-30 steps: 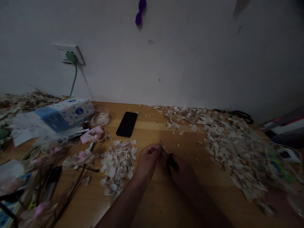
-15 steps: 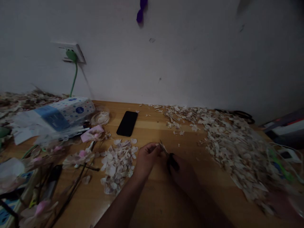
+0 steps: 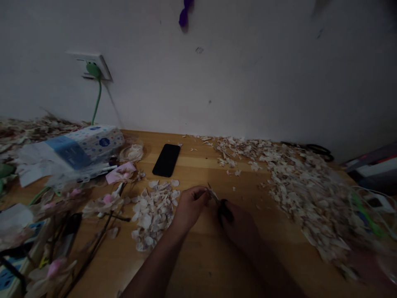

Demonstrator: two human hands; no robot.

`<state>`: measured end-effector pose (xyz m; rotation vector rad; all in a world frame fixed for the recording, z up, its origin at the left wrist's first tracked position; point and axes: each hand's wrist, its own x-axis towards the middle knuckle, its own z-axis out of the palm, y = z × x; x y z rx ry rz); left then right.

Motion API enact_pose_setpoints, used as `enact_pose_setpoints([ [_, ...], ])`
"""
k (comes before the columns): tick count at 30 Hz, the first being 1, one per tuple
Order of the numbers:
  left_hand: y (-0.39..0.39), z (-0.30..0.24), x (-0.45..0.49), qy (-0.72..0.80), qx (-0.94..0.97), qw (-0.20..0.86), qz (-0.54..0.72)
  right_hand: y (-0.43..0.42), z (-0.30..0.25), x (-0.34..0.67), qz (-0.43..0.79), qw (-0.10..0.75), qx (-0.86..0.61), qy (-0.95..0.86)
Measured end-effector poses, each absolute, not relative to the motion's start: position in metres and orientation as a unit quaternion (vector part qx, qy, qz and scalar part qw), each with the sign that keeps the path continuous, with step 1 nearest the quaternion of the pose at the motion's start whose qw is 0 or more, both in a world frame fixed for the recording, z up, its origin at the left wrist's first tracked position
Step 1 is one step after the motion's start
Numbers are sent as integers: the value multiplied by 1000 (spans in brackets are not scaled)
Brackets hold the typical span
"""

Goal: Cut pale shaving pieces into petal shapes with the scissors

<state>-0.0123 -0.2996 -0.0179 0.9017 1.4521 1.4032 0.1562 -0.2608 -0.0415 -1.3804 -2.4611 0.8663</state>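
In the head view, my right hand (image 3: 243, 225) is closed around the black handles of a pair of scissors (image 3: 225, 212). The blades point up and left, to the fingertips of my left hand (image 3: 191, 205). Thumb and fingers of that hand pinch a small pale piece at the blades; it looks like a petal, though most of it is hidden. Just left of my left wrist lies a heap of pale rounded petals (image 3: 153, 213). A wide spread of cut, pale scraps (image 3: 297, 194) covers the table's right side.
A black phone (image 3: 166, 160) lies behind the petal heap. Left of it are a clear round dish (image 3: 132, 152) and a tissue pack (image 3: 85, 145). Branches with pink-centred flowers (image 3: 107, 200) fill the left front. Another pair of black-handled scissors (image 3: 319, 151) lies at the back right, near the wall.
Both hands stay in nearly the same place. The scissor blades have shifted slightly against the left fingertips, and less of the pale piece shows. The camera view has tilted a little.
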Motion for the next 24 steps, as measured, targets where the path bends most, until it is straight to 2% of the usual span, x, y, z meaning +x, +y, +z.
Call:
enact_pose_setpoints([
  [13,-303,-12,-12,636,451,365,510,-261,-42,156,297,93,-468,-827],
  [24,-304,-13,-12,640,476,358,486,-262,-42,156,306,90,-467,-825],
])
